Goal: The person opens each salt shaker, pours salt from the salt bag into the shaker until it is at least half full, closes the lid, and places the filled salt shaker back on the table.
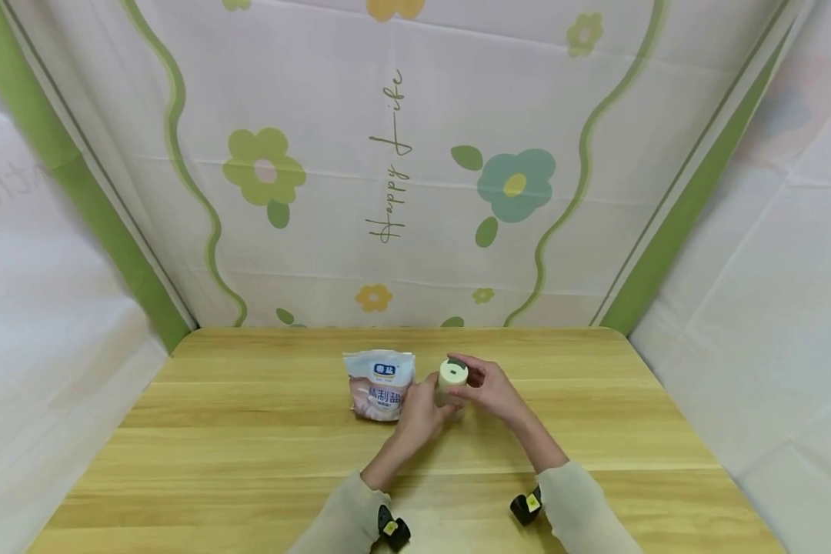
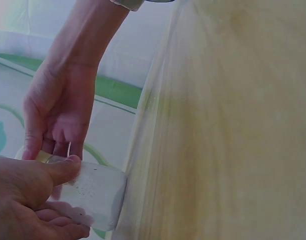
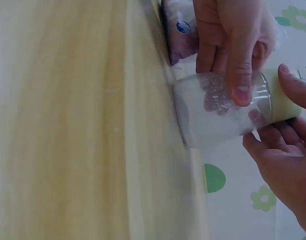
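Note:
A clear, round jar (image 3: pixel 193 112) stands upright on the wooden table, with white grains inside it. Its pale green lid (image 1: pixel 453 374) has a dark grey flap at the top edge. My left hand (image 1: pixel 421 412) grips the jar's body, thumb on the near side and fingers round the far side. Higher up, my right hand (image 1: pixel 490 391) holds the lid between thumb and fingers. Just left of the left hand, a white and pink bag of salt (image 1: pixel 379 388) stands on the table. In the head view the hands hide most of the jar's body.
The wooden table (image 1: pixel 249 469) reaches back to a white curtain (image 1: pixel 332 100) printed with flowers. More white fabric hangs at both sides. Each sleeve cuff has a small black device (image 1: pixel 526 508) near it.

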Demonstrator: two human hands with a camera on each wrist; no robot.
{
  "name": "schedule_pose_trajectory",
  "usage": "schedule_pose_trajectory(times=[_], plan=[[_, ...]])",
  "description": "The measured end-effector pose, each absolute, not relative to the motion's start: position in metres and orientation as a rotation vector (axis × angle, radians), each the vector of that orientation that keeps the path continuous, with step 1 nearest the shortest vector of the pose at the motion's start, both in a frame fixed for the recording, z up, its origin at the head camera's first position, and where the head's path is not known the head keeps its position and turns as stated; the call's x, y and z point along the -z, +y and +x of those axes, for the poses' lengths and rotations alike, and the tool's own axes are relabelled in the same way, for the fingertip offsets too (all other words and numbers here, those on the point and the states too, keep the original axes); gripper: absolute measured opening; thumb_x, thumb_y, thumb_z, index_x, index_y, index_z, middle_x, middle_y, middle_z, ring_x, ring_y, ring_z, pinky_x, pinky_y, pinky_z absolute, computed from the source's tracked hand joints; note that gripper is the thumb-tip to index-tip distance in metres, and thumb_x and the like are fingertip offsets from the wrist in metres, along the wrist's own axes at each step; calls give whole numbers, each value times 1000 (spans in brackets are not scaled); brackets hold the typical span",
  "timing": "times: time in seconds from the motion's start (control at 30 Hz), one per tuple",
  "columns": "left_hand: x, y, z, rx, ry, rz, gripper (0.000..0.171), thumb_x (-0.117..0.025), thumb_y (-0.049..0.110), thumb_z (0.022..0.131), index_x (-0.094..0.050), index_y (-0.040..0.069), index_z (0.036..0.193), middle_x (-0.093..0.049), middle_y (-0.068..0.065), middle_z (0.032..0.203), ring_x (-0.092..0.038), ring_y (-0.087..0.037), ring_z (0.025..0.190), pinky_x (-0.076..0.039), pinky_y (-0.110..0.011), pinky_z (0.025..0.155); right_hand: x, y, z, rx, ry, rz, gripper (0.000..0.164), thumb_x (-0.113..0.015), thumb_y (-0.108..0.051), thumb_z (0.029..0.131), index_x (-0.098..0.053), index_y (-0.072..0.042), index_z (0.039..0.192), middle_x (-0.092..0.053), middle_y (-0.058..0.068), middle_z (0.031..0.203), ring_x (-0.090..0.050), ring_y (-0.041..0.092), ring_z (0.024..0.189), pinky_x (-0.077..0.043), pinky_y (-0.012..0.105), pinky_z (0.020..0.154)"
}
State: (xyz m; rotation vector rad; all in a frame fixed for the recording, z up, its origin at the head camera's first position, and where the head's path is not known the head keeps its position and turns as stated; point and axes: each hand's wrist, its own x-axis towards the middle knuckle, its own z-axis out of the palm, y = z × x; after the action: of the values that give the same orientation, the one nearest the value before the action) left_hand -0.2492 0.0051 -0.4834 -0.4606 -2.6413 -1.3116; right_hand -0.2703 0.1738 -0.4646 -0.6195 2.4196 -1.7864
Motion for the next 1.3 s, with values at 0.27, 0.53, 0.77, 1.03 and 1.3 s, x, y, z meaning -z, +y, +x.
schedule_pose_trajectory(times=[0.27,0.53,0.77,1.03,1.3], plan=[[485,4,-249,1294,-2637,-458,60,-85,16,79,-59,-6,128,-69,-22,122,-66,-35,115,-52,-48,102,469,168,-266,1822,2532,-549,63,-81,-13,82,-55,-1,139,-59,19,133,-56,34,125,-47,52,109],[484,5,-249,1312,-2632,-461,57,-83,17,80,-60,-5,127,-70,-20,121,-66,-33,116,-52,-47,102,453,164,-257,1825,2544,-536,58,-77,0,82,-55,5,136,-60,25,134,-58,41,125,-48,54,106],[483,4,-248,1302,-2638,-450,59,-83,19,81,-59,-5,129,-70,-21,121,-68,-32,112,-54,-46,100,432,157,-241,1804,2593,-542,57,-79,-5,83,-56,5,134,-60,25,130,-57,42,124,-48,54,106],[484,4,-249,1272,-2649,-443,58,-84,20,80,-60,-4,127,-70,-20,120,-68,-31,111,-53,-46,100,445,161,-250,1823,2567,-480,67,-80,-3,82,-50,2,141,-62,24,134,-60,39,124,-50,51,105],[484,5,-249,1287,-2668,-431,59,-83,19,81,-59,-4,129,-69,-21,123,-66,-34,117,-52,-47,102,466,165,-262,1844,2551,-510,60,-80,-10,83,-56,-5,138,-65,18,131,-61,34,123,-50,51,105]])
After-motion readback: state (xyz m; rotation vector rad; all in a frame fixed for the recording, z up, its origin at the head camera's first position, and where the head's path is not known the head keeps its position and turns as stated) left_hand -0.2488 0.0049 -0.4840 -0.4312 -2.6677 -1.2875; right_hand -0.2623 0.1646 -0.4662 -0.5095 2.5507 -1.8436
